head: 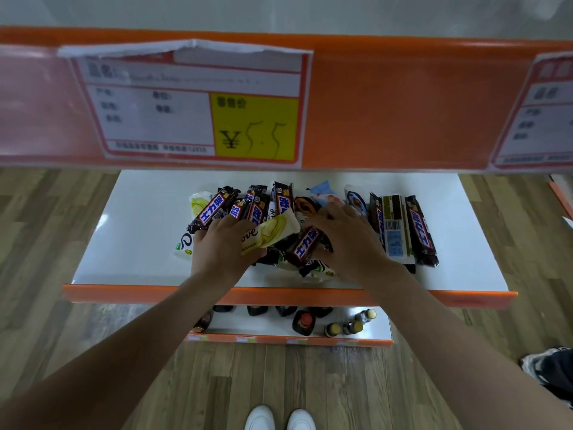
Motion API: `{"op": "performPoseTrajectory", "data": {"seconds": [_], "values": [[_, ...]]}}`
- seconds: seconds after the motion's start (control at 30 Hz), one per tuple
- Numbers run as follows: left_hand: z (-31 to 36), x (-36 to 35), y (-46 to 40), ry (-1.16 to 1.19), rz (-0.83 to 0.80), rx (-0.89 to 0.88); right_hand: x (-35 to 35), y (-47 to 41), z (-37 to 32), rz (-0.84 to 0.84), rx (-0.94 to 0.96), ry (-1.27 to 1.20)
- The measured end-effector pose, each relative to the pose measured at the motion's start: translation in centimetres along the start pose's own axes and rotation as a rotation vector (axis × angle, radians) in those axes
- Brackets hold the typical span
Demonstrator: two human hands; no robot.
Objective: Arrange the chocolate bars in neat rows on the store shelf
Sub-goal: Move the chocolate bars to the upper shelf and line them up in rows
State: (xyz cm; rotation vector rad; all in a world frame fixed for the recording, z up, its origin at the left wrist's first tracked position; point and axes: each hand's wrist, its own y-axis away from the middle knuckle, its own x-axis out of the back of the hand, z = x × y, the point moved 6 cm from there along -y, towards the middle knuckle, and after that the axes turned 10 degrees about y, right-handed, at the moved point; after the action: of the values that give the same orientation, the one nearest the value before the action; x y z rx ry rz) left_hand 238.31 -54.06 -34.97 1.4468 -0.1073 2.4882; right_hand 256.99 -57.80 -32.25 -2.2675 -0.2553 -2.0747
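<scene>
Both hands reach over a white shelf (139, 231) with an orange front lip, into a loose heap of chocolate bars (257, 209). The left hand (221, 243) lies palm down on the heap's left part, and its thumb and fingers pinch a pale yellow-white bar (273, 231) that sticks out to its right, tilted up toward the right hand. Beyond its fingertips several dark brown bars (214, 207) with blue-and-red lettering lie at mixed angles, and another pale wrapper (183, 243) peeks out just left of its wrist.

The right hand (347, 240) rests palm down on the middle of the heap, fingers curled over the bars beneath; I cannot tell whether it actually grips one. A dark bar (307, 243) lies slanted between the two hands, touching the right hand's thumb side.

Just right of the right hand, three bars (421, 231) lie side by side, lengthwise front to back, the middle one showing its barcode side. Below the hands, a lower shelf holds bottles (350, 324). Above them hangs a price tag (198, 103) on an orange rail.
</scene>
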Motion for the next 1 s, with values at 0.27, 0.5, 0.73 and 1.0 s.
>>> {"op": "performPoseTrajectory", "data": {"seconds": [0.27, 0.5, 0.73, 1.0], "values": [[-1.0, 0.7, 0.0, 0.118, 0.01, 0.084, 0.1, 0.1, -0.7, 0.093, 0.101, 0.123], [-0.4, 1.9, 1.4, 0.147, 0.052, 0.025, 0.9, 2.1, -0.7, 0.221, 0.051, 0.089], [1.1, 4.6, 4.4, 0.111, 0.124, -0.058, 3.6, 5.4, -1.3, 0.357, 0.028, 0.076], [4.6, 11.0, 10.2, 0.063, 0.194, -0.108, 9.2, 9.6, -3.6, 0.326, -0.02, 0.052]]}}
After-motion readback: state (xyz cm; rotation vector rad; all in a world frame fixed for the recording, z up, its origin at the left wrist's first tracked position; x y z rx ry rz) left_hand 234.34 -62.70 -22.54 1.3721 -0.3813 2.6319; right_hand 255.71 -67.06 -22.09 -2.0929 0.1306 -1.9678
